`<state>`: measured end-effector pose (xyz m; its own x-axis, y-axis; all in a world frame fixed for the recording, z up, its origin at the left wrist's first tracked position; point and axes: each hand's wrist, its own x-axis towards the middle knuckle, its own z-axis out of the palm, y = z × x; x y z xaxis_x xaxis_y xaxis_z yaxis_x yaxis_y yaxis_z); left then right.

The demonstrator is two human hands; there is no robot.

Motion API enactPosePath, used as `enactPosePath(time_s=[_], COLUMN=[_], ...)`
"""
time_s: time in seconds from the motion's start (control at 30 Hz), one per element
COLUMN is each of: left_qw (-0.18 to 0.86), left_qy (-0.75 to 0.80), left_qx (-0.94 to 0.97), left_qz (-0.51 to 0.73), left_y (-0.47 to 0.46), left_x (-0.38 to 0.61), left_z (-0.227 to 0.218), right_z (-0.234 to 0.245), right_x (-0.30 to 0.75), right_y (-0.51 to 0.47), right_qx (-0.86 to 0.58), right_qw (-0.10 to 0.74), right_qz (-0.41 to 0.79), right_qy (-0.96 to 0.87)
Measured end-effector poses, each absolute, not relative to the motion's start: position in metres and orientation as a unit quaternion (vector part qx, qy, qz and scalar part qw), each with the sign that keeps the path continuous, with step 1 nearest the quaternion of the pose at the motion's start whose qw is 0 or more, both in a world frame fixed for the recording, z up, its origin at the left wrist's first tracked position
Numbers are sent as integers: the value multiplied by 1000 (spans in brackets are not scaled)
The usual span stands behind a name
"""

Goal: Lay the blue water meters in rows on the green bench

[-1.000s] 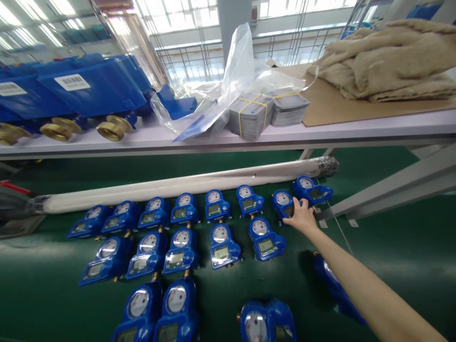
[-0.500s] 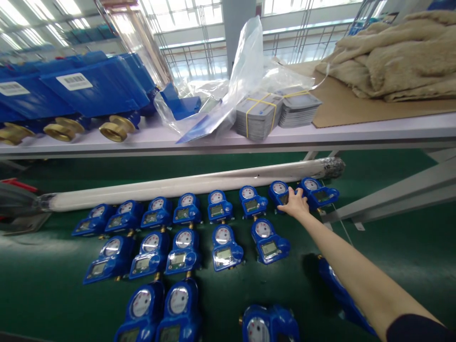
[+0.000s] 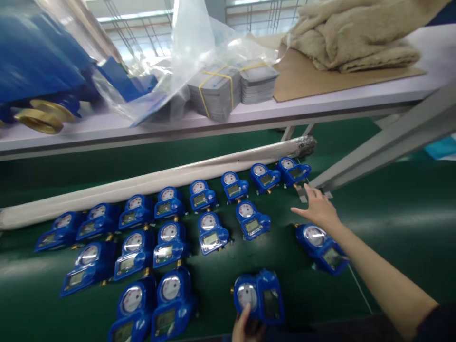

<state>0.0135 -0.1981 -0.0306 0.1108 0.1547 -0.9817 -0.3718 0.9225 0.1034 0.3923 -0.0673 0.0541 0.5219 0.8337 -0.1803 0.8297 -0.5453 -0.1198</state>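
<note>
Head view: the right hand [image 3: 317, 209], fingers apart, is near a glossy blue meter with a round white dial [image 3: 322, 249] at right; the left hand [image 3: 242, 328] overlaps a sideways-turned blue meter [image 3: 259, 295] at the near edge, its grip impossible to tell.

Flat pale-lilac shelf [image 3: 302, 107]; below shelf, glossy dark-green surface [image 3: 402, 223]; at shelf's right, slanted grey metal leg [image 3: 384, 145]; behind shelf, thin dark metal bars [image 3: 148, 36], grey pillar [image 3: 215, 8].

The green surface [image 3: 213, 287] bears blue meters [image 3: 252, 221] and a white roll [image 3: 174, 176]
</note>
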Motion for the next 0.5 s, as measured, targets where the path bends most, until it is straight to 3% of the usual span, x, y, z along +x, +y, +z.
enactPosePath(time_s=[0.13,0.27,0.5], left_qw=[760,750,762], left_qy=[604,621,599], left_qx=[-106,-101,-134], left_qz=[215,205,205], left_y=[-207,-206,-203], left_x=[12,11,5], left_z=[-48,-50,-52], right_z=[43,26,22], right_x=[391,366,359], right_y=[-171,-202,-136], right_qx=[-855,-870,-881], right_qw=[-100,-69,-24], right_qz=[244,214,169], right_qy=[-447,-438,-441])
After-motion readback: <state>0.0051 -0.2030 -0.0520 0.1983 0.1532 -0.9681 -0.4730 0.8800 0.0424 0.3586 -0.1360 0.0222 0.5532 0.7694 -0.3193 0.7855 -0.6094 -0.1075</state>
